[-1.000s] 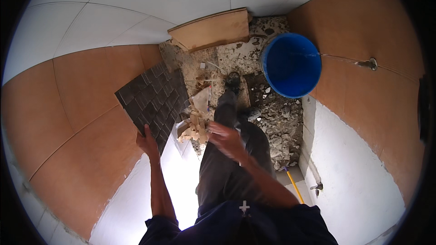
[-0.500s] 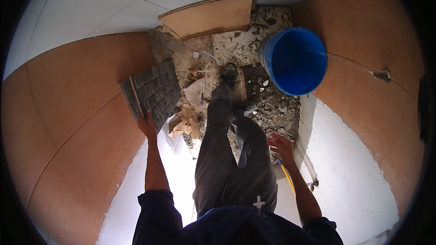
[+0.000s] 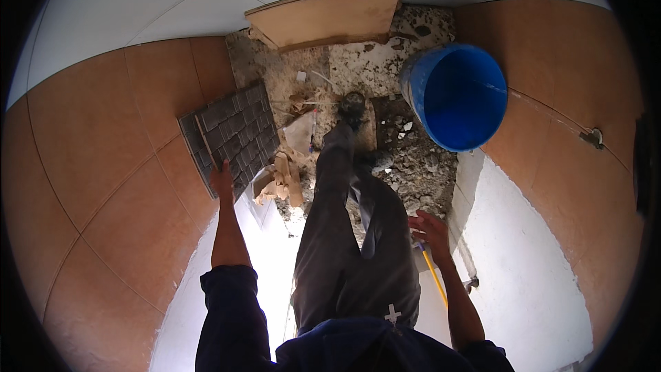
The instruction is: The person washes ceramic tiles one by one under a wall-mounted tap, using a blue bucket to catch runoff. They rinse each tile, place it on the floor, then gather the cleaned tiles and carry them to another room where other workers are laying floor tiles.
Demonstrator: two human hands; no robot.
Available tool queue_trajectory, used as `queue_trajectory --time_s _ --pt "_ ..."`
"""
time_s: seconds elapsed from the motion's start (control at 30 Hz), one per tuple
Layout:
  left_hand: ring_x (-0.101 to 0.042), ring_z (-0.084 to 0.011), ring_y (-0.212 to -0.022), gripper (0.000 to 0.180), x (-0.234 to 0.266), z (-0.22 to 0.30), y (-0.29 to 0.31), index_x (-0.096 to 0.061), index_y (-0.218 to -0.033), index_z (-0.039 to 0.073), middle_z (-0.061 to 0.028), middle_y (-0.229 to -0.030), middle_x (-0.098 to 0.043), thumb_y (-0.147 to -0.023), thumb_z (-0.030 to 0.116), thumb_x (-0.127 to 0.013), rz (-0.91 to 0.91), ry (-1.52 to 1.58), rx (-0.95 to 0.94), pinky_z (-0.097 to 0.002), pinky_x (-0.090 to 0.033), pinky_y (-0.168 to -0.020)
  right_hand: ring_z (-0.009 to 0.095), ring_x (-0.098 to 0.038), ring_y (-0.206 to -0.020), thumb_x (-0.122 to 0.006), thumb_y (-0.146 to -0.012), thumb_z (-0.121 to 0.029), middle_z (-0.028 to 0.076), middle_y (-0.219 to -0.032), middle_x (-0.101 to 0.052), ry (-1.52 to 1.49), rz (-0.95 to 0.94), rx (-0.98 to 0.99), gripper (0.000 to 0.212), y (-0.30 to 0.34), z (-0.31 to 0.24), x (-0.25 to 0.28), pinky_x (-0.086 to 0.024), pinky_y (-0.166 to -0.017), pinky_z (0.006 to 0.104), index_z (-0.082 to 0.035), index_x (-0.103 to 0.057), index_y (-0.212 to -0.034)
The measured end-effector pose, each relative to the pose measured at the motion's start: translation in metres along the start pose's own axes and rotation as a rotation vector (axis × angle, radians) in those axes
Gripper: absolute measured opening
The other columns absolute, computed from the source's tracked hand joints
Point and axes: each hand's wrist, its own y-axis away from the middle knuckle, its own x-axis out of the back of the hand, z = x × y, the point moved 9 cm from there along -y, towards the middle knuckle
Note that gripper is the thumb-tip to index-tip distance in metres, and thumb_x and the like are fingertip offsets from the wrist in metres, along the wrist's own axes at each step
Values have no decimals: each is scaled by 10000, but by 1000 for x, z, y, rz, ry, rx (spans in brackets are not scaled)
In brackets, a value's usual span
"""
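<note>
I am seeing the left hand (image 3: 222, 180) still gripping the lower edge of the dark mosaic tile sheet (image 3: 231, 136) propped against the orange wall, as before, while the right hand (image 3: 432, 234), fingers spread and empty, is hovering lower beside a yellow handle (image 3: 434, 277) whose end is hidden.

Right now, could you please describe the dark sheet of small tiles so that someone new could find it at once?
Start at the orange tiled wall on the person's left and follow it down to the rubble-strewn floor. There the mosaic sheet leans against the wall, with the left hand on its lower edge. It is the only dark grey piece made of many small squares; the slab nearby is plain tan.
</note>
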Motion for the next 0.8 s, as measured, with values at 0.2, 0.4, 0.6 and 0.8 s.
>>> queue_trajectory --time_s 0.2,0.4,0.6,0.8 --pt "-631 -384 -892 434 44 6 -13 -665 -916 0 -212 -918 -654 -799 418 -650 -35 -411 42 -475 -497 -764 209 -639 -959 -551 -913 -349 130 -1068 -647 6 9 21 438 -9 -3 -1 -511 -808 333 -22 -528 -1204" --pt "-614 -376 -964 395 69 38 -4 -665 -975 66 -176 -1031 -644 -778 409 -664 -83 -692 32 -474 -498 -789 208 -643 -954 -548 -920 -339 129 -1054 -654 -76 7 33 447 -6 6 -14 -512 -790 320 1 -539 -1209" --pt "-603 -362 -1005 483 66 36 6 -606 -1114 67 -177 -1077 -631 -768 399 -666 -72 -515 -14 -467 -486 -818 204 -639 -958 -540 -922 -361 128 -1063 -650 -95 4 12 455 -3 15 -16 -516 -789 325 -12 -536 -1216" --pt "-573 -371 -1056 567 55 54 11 -568 -1172 49 -191 -1133 -603 -737 392 -692 5 -537 136 -491 -464 -858 201 -644 -945 -537 -927 -350 127 -1055 -653 -148 33 17 437 -6 18 -6 -523 -774 320 -19 -541 -1213"
